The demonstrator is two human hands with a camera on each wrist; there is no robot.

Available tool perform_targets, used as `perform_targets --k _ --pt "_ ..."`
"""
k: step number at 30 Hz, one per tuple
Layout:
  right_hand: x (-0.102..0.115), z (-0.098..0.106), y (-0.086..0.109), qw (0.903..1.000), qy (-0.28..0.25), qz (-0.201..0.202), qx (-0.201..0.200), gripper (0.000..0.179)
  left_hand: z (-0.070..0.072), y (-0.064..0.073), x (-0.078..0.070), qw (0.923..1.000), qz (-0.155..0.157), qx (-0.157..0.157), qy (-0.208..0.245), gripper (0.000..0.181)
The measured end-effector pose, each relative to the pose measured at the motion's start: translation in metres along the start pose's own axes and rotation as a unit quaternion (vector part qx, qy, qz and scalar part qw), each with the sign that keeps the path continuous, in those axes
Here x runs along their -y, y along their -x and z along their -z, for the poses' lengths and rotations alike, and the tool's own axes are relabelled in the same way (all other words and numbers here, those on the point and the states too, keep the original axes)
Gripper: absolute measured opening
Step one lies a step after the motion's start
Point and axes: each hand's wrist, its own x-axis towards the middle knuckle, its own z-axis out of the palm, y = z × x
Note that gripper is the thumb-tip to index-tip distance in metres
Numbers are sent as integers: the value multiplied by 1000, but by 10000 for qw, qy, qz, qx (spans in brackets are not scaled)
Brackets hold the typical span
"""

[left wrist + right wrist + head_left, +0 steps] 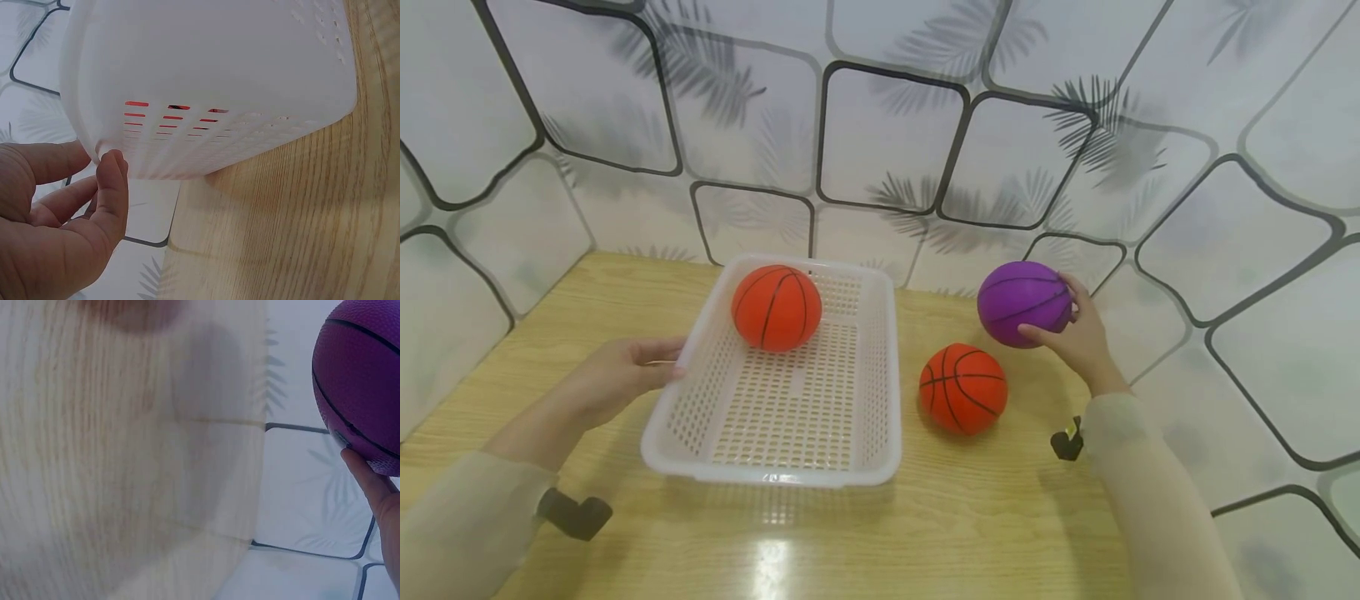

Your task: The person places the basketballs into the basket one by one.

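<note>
The purple ball (1024, 302) is in the right hand (1078, 333), over the far right part of the table near the wall, and in the right wrist view we see a strip of wall between it and the tabletop. We see that hand's fingers and thumb curved around the ball's right side, gripping it.

Below us spreads the table (985, 517), a pale yellow wood-grain surface with a bright patch of reflected light at its near middle. Around its far side and both flanks we see the wall (887, 133), whitish, patterned with rounded dark and grey outlines and grey feathery leaves.

Left of the table's middle we have the white basket (760, 477), with slotted walls and a perforated floor; we cannot tell whether its base rests fully on the table. The left hand (625, 375) pinches its left rim between thumb and fingers. Inside, toward the far left corner, sits one red ball (777, 308) with dark lines. Another ball, the loose red one (964, 389), lies on the table near the basket's right wall but apart from it, nearer us than the purple ball and partly between that ball and the basket. At both pale sleeves (482, 517) we notice small black devices (576, 514).
</note>
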Motion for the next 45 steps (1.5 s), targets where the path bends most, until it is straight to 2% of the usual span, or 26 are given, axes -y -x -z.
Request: perform_targets --k 7,13,18,28,32,39,45 --pt "22 -10 -9 9994 -220 221 180 99 -1 2 -3 10000 77 24 -8 63" --pt "54 -23 -6 9971 -507 213 528 99 0 3 -4 9999 93 41 5 63" --pt "90 -34 3 9927 -814 452 763 96 0 1 -1 10000 69 10 -36 62" --pt "123 -55 6 9805 -1234 912 1231 96 0 1 0 10000 55 -29 -30 61" --pt "131 -65 7 9719 -1464 1081 1493 97 1 0 1 10000 59 -9 18 62" --pt "126 -87 3 9621 -1604 1211 1846 101 1 -1 2 9999 145 36 87 64" --pt "141 -103 9 9492 -1649 1376 2299 101 1 -1 3 9999 73 39 114 63"
